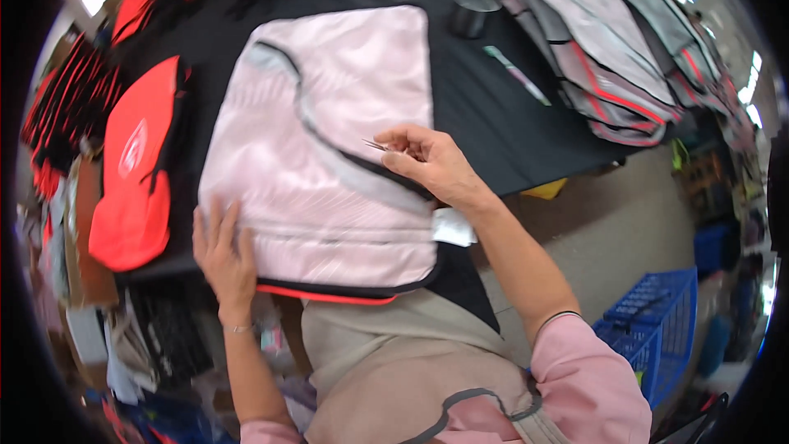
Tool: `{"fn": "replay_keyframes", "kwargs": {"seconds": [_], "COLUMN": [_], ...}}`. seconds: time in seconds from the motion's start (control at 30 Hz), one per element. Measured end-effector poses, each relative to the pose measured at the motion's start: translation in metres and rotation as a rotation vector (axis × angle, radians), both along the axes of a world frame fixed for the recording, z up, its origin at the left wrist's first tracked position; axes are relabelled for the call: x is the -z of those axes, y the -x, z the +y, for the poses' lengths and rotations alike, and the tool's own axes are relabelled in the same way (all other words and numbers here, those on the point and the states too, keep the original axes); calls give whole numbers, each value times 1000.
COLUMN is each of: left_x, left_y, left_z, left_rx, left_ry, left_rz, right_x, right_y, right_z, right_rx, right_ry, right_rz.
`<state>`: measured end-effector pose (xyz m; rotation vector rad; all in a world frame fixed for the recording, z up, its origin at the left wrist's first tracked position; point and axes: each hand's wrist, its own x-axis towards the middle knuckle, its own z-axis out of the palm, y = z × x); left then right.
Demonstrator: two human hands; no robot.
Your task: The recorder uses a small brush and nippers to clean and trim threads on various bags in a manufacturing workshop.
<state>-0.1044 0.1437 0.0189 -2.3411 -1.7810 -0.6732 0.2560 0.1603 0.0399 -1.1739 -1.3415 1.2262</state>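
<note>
– What are the hands doing over there?
– The left hand (224, 248) lies flat with its fingers spread, on the lower left edge of the big pale pink satiny fabric piece with a curved black trim (362, 74) in the middle of the frame.
– And the right hand (433, 166)?
– Right of centre, just by the trim. Thumb and fingers are curled together, pinching a thin pointed metal tool (375, 145), tips toward the left. I can't tell whether the tips touch the cloth.
– How much room is there?
– On the left, a narrow strip of the black cloth-covered table (485, 136) parts the pink piece from the bright red-orange fabric piece (138, 166). On the right, a broader stretch runs toward the upper right, with the dark round can (471, 16) and the slim white-and-green stick (516, 74) on it, then the heap of grey and pink fabric pieces (588, 49).
– And the near edge?
– The pink piece's black-bound lower border meets the beige apron (394, 378), low in the frame.
</note>
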Motion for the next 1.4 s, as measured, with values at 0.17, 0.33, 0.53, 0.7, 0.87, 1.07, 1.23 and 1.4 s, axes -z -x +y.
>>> {"fn": "replay_keyframes", "kwargs": {"seconds": [0.17,0.33,0.53,0.7,0.87,1.07,1.23,1.4], "left_x": [-2,-1,-25,-84,-63,-41,-30,-62], "left_y": [-3,5,19,-58,-129,-81,-101,-109], "left_z": [1,4,25,86,167,209,185,200], "left_rx": [1,29,-54,229,759,438,401,-61], "left_ry": [-10,-20,58,-168,-206,149,484,75], "left_rz": [-1,0,-63,-287,215,430,376,139], "right_x": [20,54,61,72,48,-37,-50,23], "right_y": [-77,-136,-253,-266,-228,-126,-3,56], "right_z": [29,57,64,69,54,50,119,153], "right_rx": [729,711,879,854,895,627,255,261], "right_ry": [-112,-403,4,3,-90,-369,-282,-151], "right_rz": [-357,-898,-1544,-1450,-1128,-759,-390,-482]}}
